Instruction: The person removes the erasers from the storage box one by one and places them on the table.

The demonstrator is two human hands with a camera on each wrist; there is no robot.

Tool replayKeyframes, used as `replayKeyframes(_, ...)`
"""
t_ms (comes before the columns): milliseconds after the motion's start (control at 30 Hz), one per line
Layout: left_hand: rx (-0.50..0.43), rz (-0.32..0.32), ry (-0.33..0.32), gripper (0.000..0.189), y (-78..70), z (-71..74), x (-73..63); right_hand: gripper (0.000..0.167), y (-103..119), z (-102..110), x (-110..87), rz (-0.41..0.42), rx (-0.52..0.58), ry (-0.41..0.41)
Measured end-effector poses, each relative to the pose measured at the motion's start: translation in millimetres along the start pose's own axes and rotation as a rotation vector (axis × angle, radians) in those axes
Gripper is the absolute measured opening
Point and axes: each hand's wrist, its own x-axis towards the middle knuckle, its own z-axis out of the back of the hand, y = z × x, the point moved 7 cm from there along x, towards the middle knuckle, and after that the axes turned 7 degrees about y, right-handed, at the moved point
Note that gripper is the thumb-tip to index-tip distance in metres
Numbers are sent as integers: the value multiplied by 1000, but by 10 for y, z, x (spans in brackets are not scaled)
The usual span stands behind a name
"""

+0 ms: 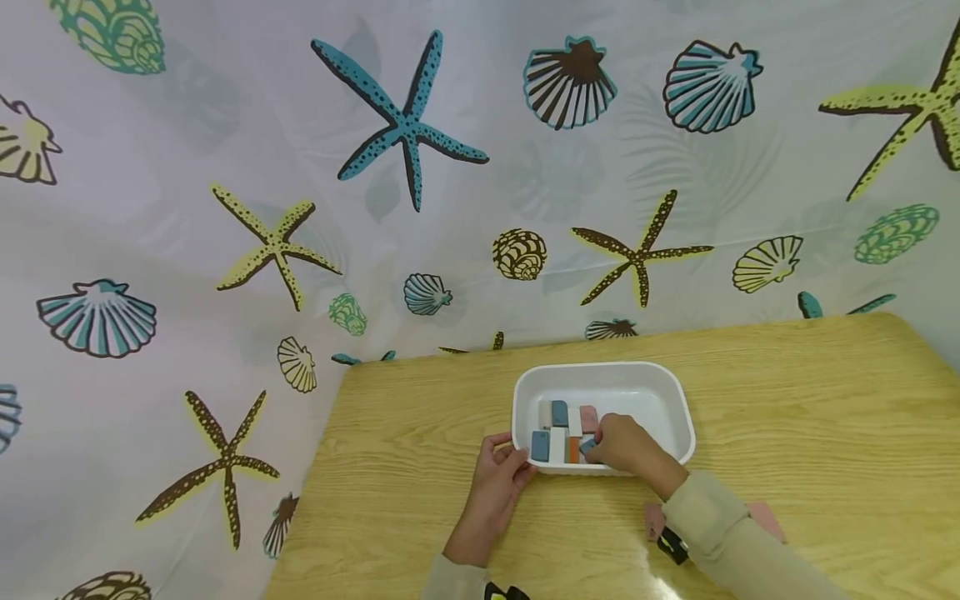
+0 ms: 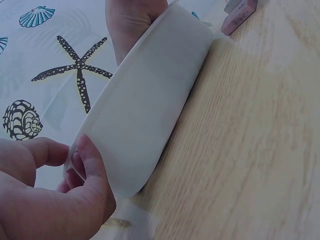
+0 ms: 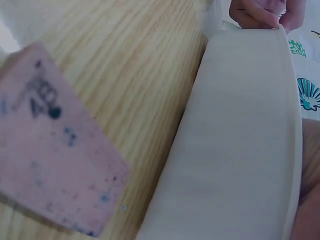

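A white plastic tray [image 1: 678,417] stands on the table, with several small eraser-like blocks in rows along its left part. My left hand [image 1: 497,483] pinches the tray's rim at the front left corner, thumb outside, as the left wrist view also shows. My right hand [image 1: 626,443] reaches over the front wall and its fingertips pinch a blue eraser [image 1: 588,446] beside the front row. That row has another blue eraser [image 1: 540,446], a white one [image 1: 557,445] and an orange-and-green one [image 1: 573,450]. Behind them sit a blue eraser [image 1: 559,413] and a pink one [image 1: 588,419].
Under my right forearm lies a pink eraser [image 1: 654,521] on the wooden table [image 1: 420,433]; ink spots and 4B lettering show on a pink eraser [image 3: 65,145] in the right wrist view. More pink [image 1: 765,518] shows past the sleeve. A shell-patterned curtain [image 1: 465,192] hangs behind.
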Motion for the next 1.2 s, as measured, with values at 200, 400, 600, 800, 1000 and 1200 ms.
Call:
replayKeyframes(200,10,-7,7,43,-4,14,-32,21,-1,-14,-11,43,15,-61)
replayKeyframes(400,8,-1,1,41,45,24,-24,18,-51,-34,11,111,83,-71)
replayKeyframes(600,17,5,4,41,31,23,-24,41,-45,5,-7,166,610,52)
replayKeyframes(800,25,-1,5,40,-10,18,-25,25,121,92,-161,277,1264,292)
replayKeyframes(1000,3,0,2,40,5,3,-16,29,327,218,-436,405,1569,499)
replayKeyframes(1200,-3,-3,0,39,12,-2,-9,38,470,317,-709,587,1650,676)
